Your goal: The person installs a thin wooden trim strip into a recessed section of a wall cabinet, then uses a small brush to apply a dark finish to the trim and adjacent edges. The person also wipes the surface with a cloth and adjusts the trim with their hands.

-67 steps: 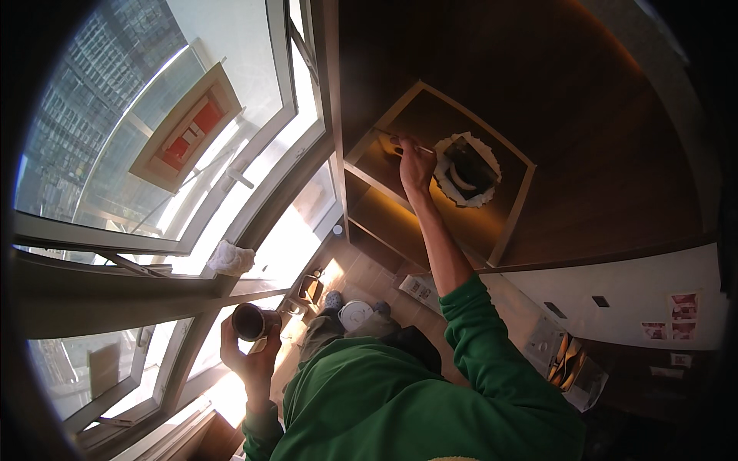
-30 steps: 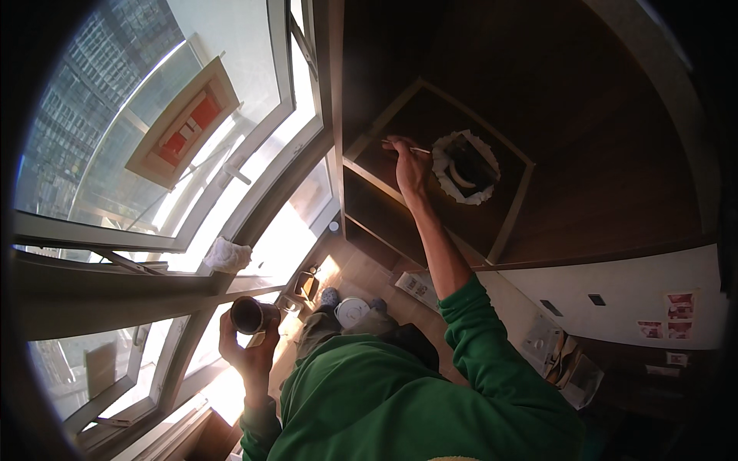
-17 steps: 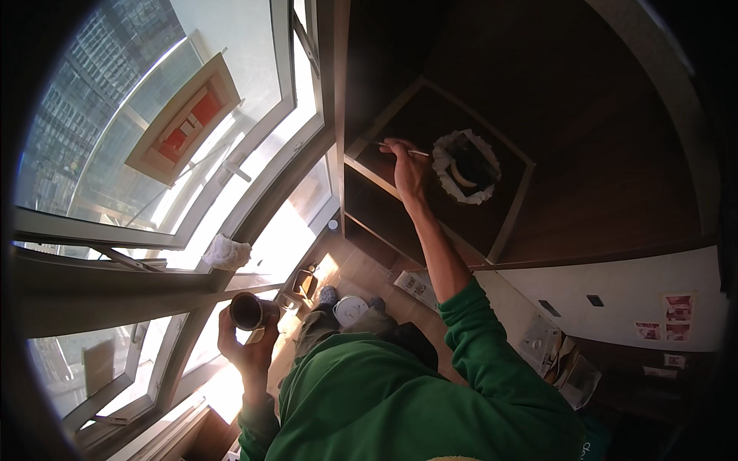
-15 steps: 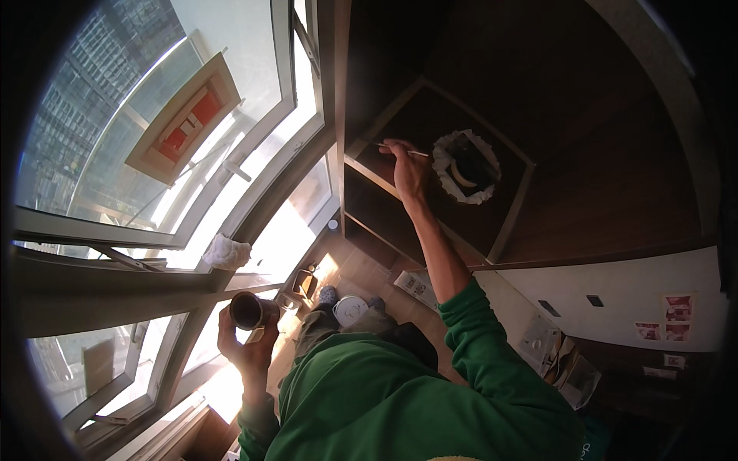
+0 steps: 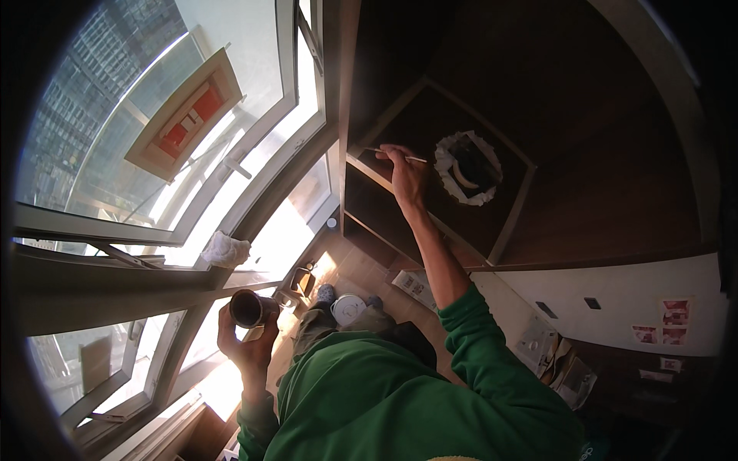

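My right hand (image 5: 405,170) is raised in front of a dark square panel (image 5: 411,115) with a pale border. Its fingers pinch a slim brush-like stick (image 5: 417,160), whose thin left end points toward the panel's left edge. Just right of this hand is a round dark opening or disc, ringed by crumpled white paper (image 5: 493,148); a pale curved shape shows inside it. Low on the left, my left hand (image 5: 247,349) is wrapped round a dark cup (image 5: 247,310), held with its mouth facing up. What the cup contains is too dark to make out.
An open window sash (image 5: 231,165) with a red-and-cream hanging stands on the left. A crumpled white cloth (image 5: 226,250) rests on the window frame. Below, a round white lid or bucket (image 5: 349,309) sits between my feet. Pictures (image 5: 676,313) hang on the white wall at right.
The stick has shifted slightly left with my right hand, and its thin end reaches nearer the panel's left edge. My left hand keeps the cup in nearly the same place.
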Demonstrator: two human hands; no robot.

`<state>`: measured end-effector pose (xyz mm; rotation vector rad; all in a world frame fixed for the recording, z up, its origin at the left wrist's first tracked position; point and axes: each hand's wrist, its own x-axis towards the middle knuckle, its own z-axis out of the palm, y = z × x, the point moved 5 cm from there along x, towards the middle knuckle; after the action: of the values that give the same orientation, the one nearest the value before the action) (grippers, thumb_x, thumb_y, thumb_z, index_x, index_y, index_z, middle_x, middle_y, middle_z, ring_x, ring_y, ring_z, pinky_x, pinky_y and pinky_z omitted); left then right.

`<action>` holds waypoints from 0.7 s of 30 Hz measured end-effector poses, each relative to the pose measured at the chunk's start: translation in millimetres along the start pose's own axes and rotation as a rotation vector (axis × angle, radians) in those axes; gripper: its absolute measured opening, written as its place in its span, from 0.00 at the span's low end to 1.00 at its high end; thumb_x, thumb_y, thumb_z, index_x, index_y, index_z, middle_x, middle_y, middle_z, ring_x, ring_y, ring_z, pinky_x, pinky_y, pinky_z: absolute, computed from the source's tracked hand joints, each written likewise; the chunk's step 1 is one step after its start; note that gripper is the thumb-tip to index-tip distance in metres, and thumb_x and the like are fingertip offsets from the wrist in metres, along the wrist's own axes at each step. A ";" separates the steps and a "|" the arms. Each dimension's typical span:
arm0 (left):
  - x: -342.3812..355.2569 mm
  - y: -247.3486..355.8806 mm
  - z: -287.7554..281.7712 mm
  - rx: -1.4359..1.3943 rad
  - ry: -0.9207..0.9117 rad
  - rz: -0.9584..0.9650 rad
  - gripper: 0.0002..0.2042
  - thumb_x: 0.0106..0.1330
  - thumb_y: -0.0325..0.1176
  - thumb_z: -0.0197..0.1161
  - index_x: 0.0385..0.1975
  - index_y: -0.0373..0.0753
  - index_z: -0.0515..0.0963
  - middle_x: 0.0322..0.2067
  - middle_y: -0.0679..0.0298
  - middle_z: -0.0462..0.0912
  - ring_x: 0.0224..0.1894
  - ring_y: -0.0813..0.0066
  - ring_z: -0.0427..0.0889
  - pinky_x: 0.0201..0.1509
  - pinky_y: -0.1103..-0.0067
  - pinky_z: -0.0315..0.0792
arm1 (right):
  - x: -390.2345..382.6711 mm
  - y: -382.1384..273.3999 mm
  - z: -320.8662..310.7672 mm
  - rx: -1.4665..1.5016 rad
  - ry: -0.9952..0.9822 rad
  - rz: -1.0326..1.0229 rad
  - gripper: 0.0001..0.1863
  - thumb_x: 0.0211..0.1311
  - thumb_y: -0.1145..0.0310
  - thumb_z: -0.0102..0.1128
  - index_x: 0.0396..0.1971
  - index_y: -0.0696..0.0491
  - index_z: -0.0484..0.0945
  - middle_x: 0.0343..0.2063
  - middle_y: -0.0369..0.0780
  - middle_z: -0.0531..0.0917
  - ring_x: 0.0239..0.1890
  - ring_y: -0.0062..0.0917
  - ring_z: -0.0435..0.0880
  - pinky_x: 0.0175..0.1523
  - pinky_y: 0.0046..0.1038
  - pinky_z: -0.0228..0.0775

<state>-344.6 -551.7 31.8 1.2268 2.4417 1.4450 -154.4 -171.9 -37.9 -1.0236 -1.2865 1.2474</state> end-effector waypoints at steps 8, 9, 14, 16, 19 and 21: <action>-0.5 -3.7 0.1 0.002 0.010 0.000 0.23 0.45 0.29 0.80 0.43 0.35 0.81 0.38 0.59 0.82 0.41 0.63 0.84 0.47 0.72 0.77 | -7.7 -3.0 3.4 -0.013 -0.028 0.016 0.13 0.69 0.69 0.55 0.39 0.62 0.86 0.32 0.43 0.89 0.39 0.25 0.88 0.52 0.25 0.75; -0.6 -4.1 0.2 0.002 0.008 -0.001 0.23 0.45 0.29 0.80 0.43 0.35 0.81 0.39 0.59 0.83 0.41 0.63 0.84 0.47 0.72 0.77 | -8.4 -1.9 4.1 -0.003 -0.034 0.015 0.13 0.69 0.69 0.55 0.39 0.62 0.86 0.32 0.43 0.89 0.39 0.25 0.88 0.52 0.25 0.75; -1.0 -7.6 0.2 0.008 0.004 -0.014 0.23 0.45 0.29 0.80 0.43 0.36 0.81 0.39 0.59 0.83 0.41 0.62 0.84 0.48 0.71 0.78 | -12.3 -2.1 4.7 -0.012 -0.046 0.016 0.13 0.69 0.69 0.55 0.39 0.63 0.85 0.33 0.43 0.89 0.40 0.25 0.89 0.52 0.24 0.75; -1.0 -8.5 0.7 0.005 0.005 -0.012 0.23 0.45 0.29 0.80 0.44 0.36 0.81 0.39 0.59 0.83 0.41 0.62 0.84 0.48 0.71 0.78 | -13.7 -1.8 5.3 -0.014 -0.045 0.025 0.13 0.69 0.69 0.55 0.39 0.64 0.85 0.33 0.43 0.89 0.40 0.26 0.89 0.52 0.24 0.75; -0.7 -9.0 1.6 -0.001 0.009 -0.007 0.23 0.45 0.29 0.80 0.44 0.36 0.81 0.39 0.58 0.83 0.42 0.62 0.84 0.48 0.71 0.78 | -15.5 -2.6 5.8 -0.031 -0.046 0.028 0.13 0.69 0.70 0.55 0.39 0.64 0.85 0.34 0.43 0.90 0.39 0.26 0.89 0.52 0.24 0.75; -0.8 -10.3 2.0 -0.004 0.010 -0.012 0.23 0.45 0.29 0.80 0.43 0.36 0.81 0.40 0.59 0.83 0.42 0.62 0.84 0.48 0.71 0.78 | -16.8 -3.5 6.2 -0.028 -0.052 0.032 0.13 0.69 0.70 0.56 0.40 0.64 0.85 0.34 0.43 0.90 0.39 0.26 0.89 0.52 0.24 0.75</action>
<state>-349.5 -553.4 22.5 1.2051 2.4472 1.4561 -158.5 -189.6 -35.9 -1.0415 -1.3359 1.2914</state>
